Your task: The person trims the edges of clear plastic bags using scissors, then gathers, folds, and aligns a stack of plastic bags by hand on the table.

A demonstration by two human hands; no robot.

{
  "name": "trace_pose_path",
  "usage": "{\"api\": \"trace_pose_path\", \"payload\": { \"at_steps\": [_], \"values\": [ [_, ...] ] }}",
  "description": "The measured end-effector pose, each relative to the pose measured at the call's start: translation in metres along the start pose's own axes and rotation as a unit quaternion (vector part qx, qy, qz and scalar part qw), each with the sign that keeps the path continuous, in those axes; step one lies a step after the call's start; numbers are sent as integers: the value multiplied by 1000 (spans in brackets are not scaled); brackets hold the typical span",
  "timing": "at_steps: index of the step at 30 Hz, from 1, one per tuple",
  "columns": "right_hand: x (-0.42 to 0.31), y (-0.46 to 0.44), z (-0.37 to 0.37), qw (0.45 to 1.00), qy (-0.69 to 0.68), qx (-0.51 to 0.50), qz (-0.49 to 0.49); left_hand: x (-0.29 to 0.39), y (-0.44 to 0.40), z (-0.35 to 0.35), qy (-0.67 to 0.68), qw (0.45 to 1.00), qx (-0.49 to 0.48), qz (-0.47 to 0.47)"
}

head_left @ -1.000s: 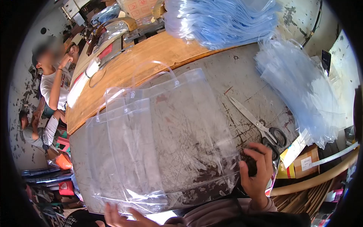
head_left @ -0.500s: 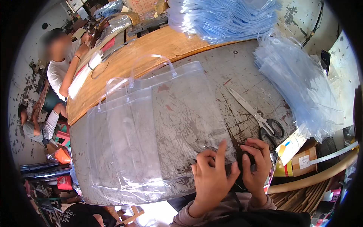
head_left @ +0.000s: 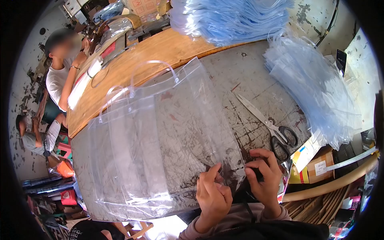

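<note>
A clear plastic bag [head_left: 180, 132] with a looped handle lies flat on the worn grey tabletop, overlapping another clear bag [head_left: 120, 148] to its left. My left hand [head_left: 214, 196] is closed at the lower right corner of the top bag, its thumb and fingers pinching the film. At the bag's right edge, my right hand [head_left: 265, 176] has its fingers curled, with the fingertips together on the plastic edge. The exact grip there is partly hidden. A pair of black-handled scissors [head_left: 272, 128] rests open just beyond my right hand.
Bluish plastic bags are piled at the back [head_left: 236, 20], and another stack [head_left: 312, 84] lies on the right. A wooden board [head_left: 160, 50] borders the far side. A cardboard box [head_left: 320, 166] stands below the right edge. Two people sit at the left; a dark cap shows below.
My left hand has drawn back slightly toward me and closed on the film, its raised finger now bent. The top bag's upper right corner has shifted left and up. The view moved a little.
</note>
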State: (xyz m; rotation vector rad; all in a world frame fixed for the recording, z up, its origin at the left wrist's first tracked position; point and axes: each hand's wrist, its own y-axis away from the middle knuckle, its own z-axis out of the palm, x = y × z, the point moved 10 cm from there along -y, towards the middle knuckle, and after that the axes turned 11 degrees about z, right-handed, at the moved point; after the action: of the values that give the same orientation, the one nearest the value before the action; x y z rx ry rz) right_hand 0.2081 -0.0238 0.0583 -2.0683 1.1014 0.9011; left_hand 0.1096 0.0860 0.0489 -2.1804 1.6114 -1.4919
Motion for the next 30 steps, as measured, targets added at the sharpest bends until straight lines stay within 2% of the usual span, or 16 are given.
{"api": "trace_pose_path", "payload": {
  "at_steps": [4,7,11,13,14,16,17,19,20,22,23,24,26,27,29,30],
  "values": [
    [7,0,1,999,-47,-7,6,-7,11,-1,23,999,34,-24],
    [6,-2,-1,998,-63,-23,6,-5,10,-5,55,996,64,-7],
    [7,-3,2,997,-68,-38,2,-8,11,-2,31,998,27,-46],
    [4,-2,1,998,-50,-32,-12,13,0,-18,-83,992,89,34],
    [5,-2,1,998,-51,-31,-13,13,3,-18,-84,992,90,35],
    [6,-1,2,998,-53,-36,-14,27,8,-16,-219,969,69,94],
    [5,0,2,998,-54,-36,-16,28,9,-18,-220,968,71,94],
    [6,1,4,997,-48,-51,-11,29,3,5,-187,972,-71,121],
    [4,1,2,997,-48,-51,-17,31,1,2,-188,972,-65,121],
    [-6,2,-1,996,21,-54,-74,14,2,11,-144,977,-151,37],
    [-13,2,-11,989,70,-21,-129,13,2,11,-127,977,-170,29],
    [-12,1,-24,985,90,22,-144,16,-1,6,-129,978,-165,29],
    [-6,-6,-49,973,181,92,-113,18,1,11,-134,964,-227,27],
    [-6,-8,-49,972,182,91,-115,16,2,10,-133,965,-225,25],
    [14,-17,-60,960,249,130,-7,15,7,17,-124,954,-267,51],
    [16,-16,-63,959,251,130,-5,12,7,19,-122,954,-268,51]
  ]
}}
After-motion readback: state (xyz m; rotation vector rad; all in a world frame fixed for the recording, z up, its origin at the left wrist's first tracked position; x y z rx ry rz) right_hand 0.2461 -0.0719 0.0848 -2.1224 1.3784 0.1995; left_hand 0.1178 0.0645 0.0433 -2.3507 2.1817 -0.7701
